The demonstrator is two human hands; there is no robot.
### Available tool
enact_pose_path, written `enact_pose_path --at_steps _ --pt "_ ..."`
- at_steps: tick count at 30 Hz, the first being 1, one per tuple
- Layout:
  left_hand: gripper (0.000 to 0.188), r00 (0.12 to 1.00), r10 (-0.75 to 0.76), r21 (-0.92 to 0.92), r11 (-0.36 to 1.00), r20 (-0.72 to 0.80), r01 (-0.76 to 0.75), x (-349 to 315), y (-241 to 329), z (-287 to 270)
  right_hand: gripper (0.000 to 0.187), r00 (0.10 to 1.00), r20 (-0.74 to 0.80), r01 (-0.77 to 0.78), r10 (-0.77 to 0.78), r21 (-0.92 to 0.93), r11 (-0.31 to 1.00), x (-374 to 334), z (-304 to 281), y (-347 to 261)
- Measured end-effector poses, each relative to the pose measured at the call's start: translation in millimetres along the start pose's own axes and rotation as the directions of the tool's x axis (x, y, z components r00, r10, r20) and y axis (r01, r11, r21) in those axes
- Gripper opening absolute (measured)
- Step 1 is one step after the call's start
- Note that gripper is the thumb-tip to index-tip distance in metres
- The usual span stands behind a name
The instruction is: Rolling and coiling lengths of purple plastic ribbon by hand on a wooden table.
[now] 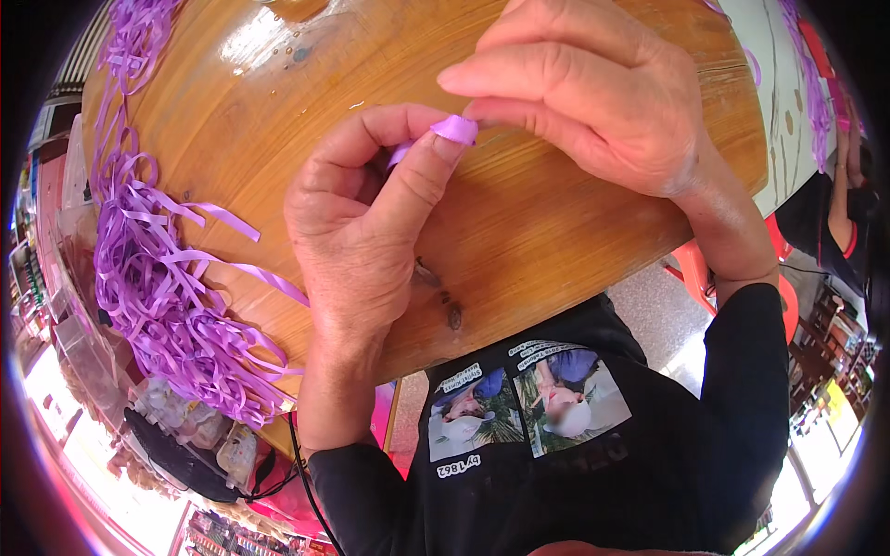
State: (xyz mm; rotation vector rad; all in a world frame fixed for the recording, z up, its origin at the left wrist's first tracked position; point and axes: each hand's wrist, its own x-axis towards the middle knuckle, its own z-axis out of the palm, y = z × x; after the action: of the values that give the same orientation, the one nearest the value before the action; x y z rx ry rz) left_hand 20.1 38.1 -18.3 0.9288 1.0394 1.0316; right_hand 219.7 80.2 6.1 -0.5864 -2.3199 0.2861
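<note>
Far left: loose heap of cut purple satin ribbon strips (158, 278) spills along the round varnished wooden tabletop (278, 139), some hanging over its edge; an elbow sweep could drag them off. My left hand (357, 241) pinches a small folded piece of purple ribbon (451, 128) between thumb and forefinger, just above the wood. My right hand (593, 102) has fingertips closed on the same piece. Tiny, slick: it could slip or unfold. Bare wood beneath; near edge close.
</note>
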Motion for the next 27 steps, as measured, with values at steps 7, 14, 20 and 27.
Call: enact_pose_path --at_steps 7,14,20,27 --pt "0.011 0.996 0.043 -0.014 0.999 -0.077 -0.044 -0.4 -3.7 -0.1 0.016 0.965 -0.090 -0.218 0.247 0.251 0.943 -9.8 3.1 -2.5" --pt "0.012 0.991 0.073 0.008 0.997 -0.109 -0.073 -2.0 -4.9 7.3 0.013 0.955 -0.030 -0.282 0.295 0.209 0.936 1.0 8.9 -6.1" --pt "0.015 0.996 0.086 0.033 0.996 -0.029 -0.085 -0.8 -7.6 4.8 0.015 0.629 0.358 -0.714 0.690 0.617 0.331 3.2 6.4 -13.5" --pt "0.017 0.980 -0.001 -0.482 0.871 0.198 0.098 4.5 -17.3 -2.8 0.008 0.586 0.437 -0.656 0.683 0.751 0.082 -4.0 23.4 -8.9"
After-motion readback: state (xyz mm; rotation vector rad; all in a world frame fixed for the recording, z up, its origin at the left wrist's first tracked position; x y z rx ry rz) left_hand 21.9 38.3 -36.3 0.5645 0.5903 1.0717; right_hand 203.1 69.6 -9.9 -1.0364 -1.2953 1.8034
